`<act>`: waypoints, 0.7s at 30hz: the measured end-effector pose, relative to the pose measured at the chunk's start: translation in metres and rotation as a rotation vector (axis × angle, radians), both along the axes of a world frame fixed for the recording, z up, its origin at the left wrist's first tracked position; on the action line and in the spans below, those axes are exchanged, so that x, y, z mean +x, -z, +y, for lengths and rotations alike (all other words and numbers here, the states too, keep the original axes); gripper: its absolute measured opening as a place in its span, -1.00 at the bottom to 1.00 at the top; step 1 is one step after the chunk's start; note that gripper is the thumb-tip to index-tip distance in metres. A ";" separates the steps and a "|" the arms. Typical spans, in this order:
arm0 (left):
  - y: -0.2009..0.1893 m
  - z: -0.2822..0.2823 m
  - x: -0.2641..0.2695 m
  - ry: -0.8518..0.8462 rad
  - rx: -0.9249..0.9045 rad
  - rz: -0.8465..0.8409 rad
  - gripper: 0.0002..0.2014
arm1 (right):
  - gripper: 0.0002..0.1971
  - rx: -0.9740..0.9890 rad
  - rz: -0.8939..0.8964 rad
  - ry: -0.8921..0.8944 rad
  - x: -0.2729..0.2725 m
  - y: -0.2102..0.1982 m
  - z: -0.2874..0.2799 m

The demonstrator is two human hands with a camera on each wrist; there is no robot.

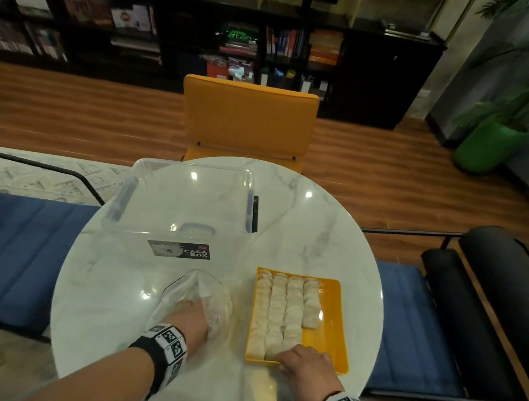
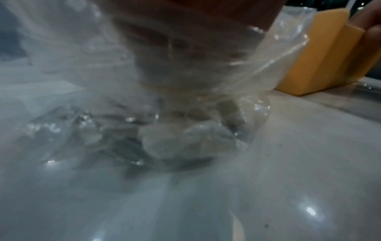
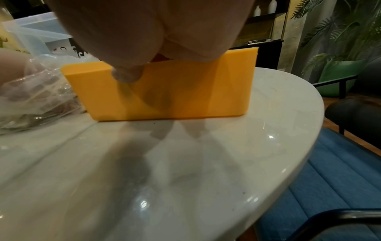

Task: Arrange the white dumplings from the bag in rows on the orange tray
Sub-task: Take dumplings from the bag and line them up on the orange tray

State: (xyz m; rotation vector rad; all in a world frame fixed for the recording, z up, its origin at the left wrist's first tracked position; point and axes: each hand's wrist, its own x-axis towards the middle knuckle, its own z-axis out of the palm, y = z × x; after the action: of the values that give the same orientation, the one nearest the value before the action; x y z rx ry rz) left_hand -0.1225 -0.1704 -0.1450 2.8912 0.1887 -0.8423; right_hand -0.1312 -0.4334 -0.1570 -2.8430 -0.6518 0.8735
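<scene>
The orange tray [image 1: 339, 318] lies on the right of the table and holds several rows of white dumplings [image 1: 279, 310]; the rightmost row is shorter. My right hand [image 1: 302, 360] is at the tray's near edge, its thumb [image 3: 126, 75] on the outer wall of the tray [image 3: 185, 94] and its fingers curled over the rim. To the left lies the clear plastic bag [image 1: 191, 286]. My left hand [image 1: 194, 314] is inside it, over a few dumplings [image 2: 181, 141] at the bottom of the bag [image 2: 278, 57]. The plastic blurs its fingers.
A clear lidded storage box [image 1: 179, 205] with a dark label stands behind the bag on the round white marble table [image 1: 334, 232]. A yellow chair [image 1: 248, 119] is across the table. Blue seats [image 1: 13, 242] flank it, and a black chair [image 1: 489, 284] stands at the right.
</scene>
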 end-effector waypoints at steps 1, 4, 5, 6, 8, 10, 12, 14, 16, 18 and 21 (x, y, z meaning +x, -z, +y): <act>-0.002 0.004 -0.003 -0.022 -0.014 -0.017 -0.62 | -0.54 0.015 0.003 0.003 -0.001 -0.001 0.000; 0.001 0.021 -0.004 -0.122 -0.156 -0.094 -0.66 | -0.63 0.051 -0.001 0.021 -0.001 -0.005 0.001; -0.002 0.026 -0.004 -0.138 -0.214 -0.119 -0.70 | -0.64 0.060 -0.006 0.025 -0.001 -0.007 0.001; -0.007 0.029 -0.003 -0.169 -0.252 -0.118 -0.80 | -0.64 0.063 -0.005 0.027 -0.001 -0.006 0.001; -0.017 0.033 -0.004 -0.199 -0.335 -0.141 -0.90 | -0.63 0.058 -0.003 0.028 0.000 -0.006 0.001; -0.022 0.035 -0.006 -0.290 -0.424 -0.216 -0.82 | -0.59 0.042 0.022 0.016 0.001 -0.008 0.002; -0.024 0.039 -0.009 -0.406 -0.493 -0.267 -0.82 | -0.40 0.036 0.054 0.009 0.001 -0.009 0.001; -0.026 0.043 -0.009 -0.535 -0.606 -0.324 -0.89 | -0.51 0.032 0.046 0.008 0.002 -0.009 0.001; -0.026 0.048 -0.009 -0.648 -0.745 -0.387 -0.86 | -0.63 0.054 0.042 0.009 0.003 -0.008 0.000; -0.027 0.050 -0.007 -0.808 -0.952 -0.415 -0.81 | -0.64 0.057 0.051 0.014 0.003 -0.010 0.001; -0.033 0.050 -0.005 -1.015 -1.178 -0.358 -0.87 | -0.65 0.053 0.055 0.026 0.004 -0.013 0.001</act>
State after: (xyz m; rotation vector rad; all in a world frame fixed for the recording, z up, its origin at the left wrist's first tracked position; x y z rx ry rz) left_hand -0.1274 -0.1209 -0.1122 1.4585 0.7213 -0.1024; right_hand -0.1277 -0.4320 -0.1440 -2.7638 -0.6198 0.9131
